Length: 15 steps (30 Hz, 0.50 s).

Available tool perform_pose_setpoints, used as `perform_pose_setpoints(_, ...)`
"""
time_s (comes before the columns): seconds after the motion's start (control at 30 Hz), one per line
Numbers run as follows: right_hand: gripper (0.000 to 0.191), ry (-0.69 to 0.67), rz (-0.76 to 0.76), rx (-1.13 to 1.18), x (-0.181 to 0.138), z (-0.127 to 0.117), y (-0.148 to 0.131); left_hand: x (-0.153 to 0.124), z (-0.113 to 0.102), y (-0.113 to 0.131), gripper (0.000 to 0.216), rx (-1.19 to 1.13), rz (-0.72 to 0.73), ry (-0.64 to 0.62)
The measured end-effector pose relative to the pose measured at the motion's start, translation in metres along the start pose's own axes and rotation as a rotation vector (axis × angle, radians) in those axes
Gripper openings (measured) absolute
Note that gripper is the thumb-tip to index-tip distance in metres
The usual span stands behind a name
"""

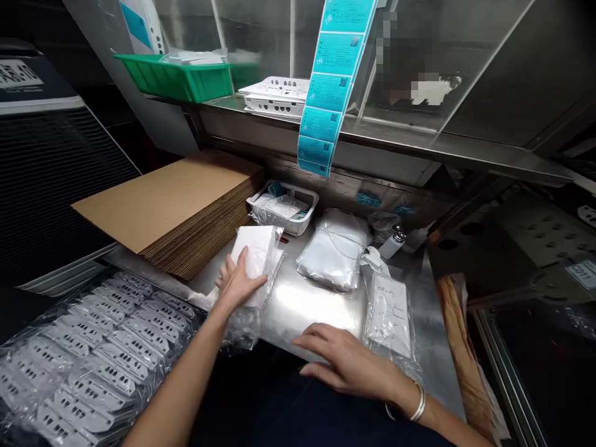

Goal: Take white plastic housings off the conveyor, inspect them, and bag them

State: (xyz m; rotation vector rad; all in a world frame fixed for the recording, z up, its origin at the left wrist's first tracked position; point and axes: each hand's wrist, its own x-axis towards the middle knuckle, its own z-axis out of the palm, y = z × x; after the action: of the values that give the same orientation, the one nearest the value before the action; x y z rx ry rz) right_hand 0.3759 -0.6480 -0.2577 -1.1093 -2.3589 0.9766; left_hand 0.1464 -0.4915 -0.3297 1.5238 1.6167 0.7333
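Observation:
My left hand (239, 279) is on a white plastic panel (257, 239) in a clear plastic bag, at the left of the steel table (291, 310). The fingers lie along its left side and the thumb reaches across its face; the loose bag end hangs over the table's front edge. My right hand (342, 360), with a bracelet at the wrist, hovers by the front edge with fingers stretched forward and nothing in them. Ahead of it lies a stack of clear plastic bags (333, 251) with a band across. To its right is another bagged white piece (388, 313).
Flat cardboard sheets (172, 192) are piled at the left. Behind stand a white basket (305, 223) and a small dispenser bottle (393, 243). A strip of blue labels (328, 93) hangs from above, before the shelf with a green bin (195, 81). Many white housings (93, 360) lie lower left.

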Motion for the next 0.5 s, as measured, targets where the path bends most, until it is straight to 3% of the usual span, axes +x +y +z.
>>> perform_pose_setpoints(0.1,0.033,0.129,0.115,0.067,-0.010,-0.002,0.004,0.028,-0.008,-0.027,0.095,0.564,0.030,0.009)
perform_pose_setpoints(0.17,0.031,0.202,0.132,0.150,-0.019,-0.005,0.002,0.037,-0.001,-0.042,0.087,0.784,0.044,-0.037)
perform_pose_setpoints(0.37,0.026,0.469,0.328,0.278,-0.060,-0.007,0.020,0.037,0.028,-0.056,0.100,0.815,0.044,-0.108)
perform_pose_setpoints(0.43,0.032,0.558,0.470,0.498,-0.059,0.004,0.043,0.043,0.021,-0.053,0.103,0.713,0.006,-0.121)
perform_pose_setpoints(0.5,0.045,0.564,0.571,0.784,-0.037,0.022,0.070,0.056,0.004,-0.047,0.100,0.594,-0.029,-0.109)
